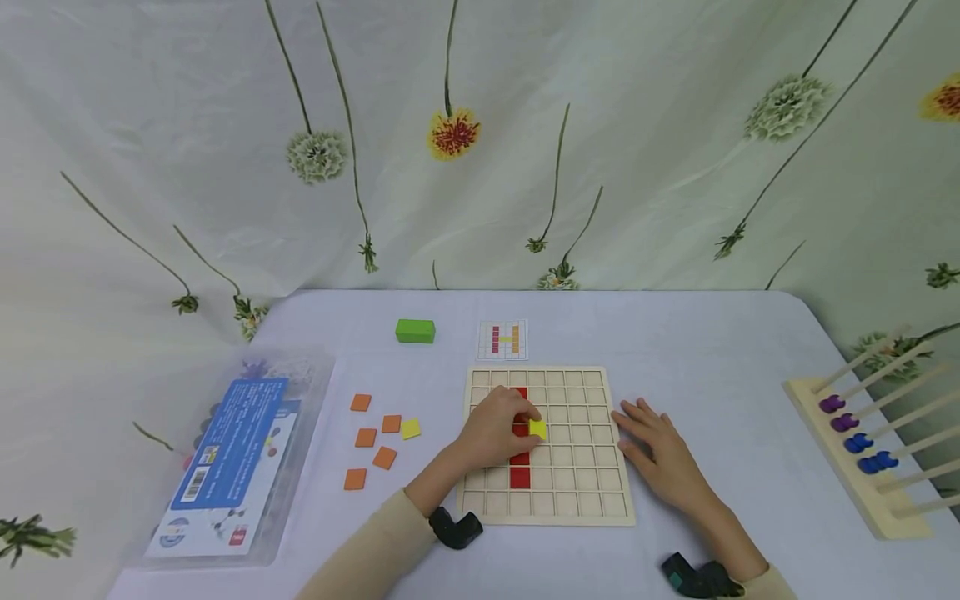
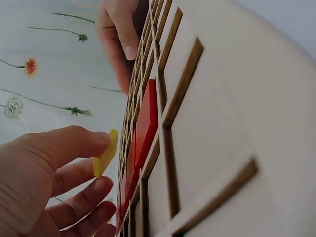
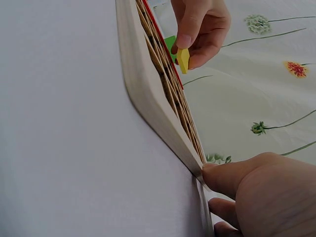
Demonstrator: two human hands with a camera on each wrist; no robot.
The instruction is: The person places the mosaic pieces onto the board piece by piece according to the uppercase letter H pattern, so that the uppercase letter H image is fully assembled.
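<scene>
Between thumb and fingers, my left hand (image 1: 497, 427) pinches a small yellow square tile (image 1: 537, 429), held tilted just above a wooden grid board (image 1: 577, 503). A column of red square tiles (image 1: 520, 477) sits in the board's cells; the hand partly covers it in the head view. In the left wrist view the yellow tile (image 2: 105, 154) stands off the grid, next to the red tiles (image 2: 146, 123). My right hand (image 1: 660, 457) lies at the board's right edge with fingers extended, its thumb touching the rim in the right wrist view.
Several orange tiles (image 1: 365, 437) and another yellow tile (image 1: 410, 428) lie left of the board. Behind it are a pattern card (image 1: 502, 340) and a green block (image 1: 416, 331). A plastic case with a blue label (image 1: 232, 442) lies far left; a pegged wooden bead stand (image 1: 847, 450) stands right.
</scene>
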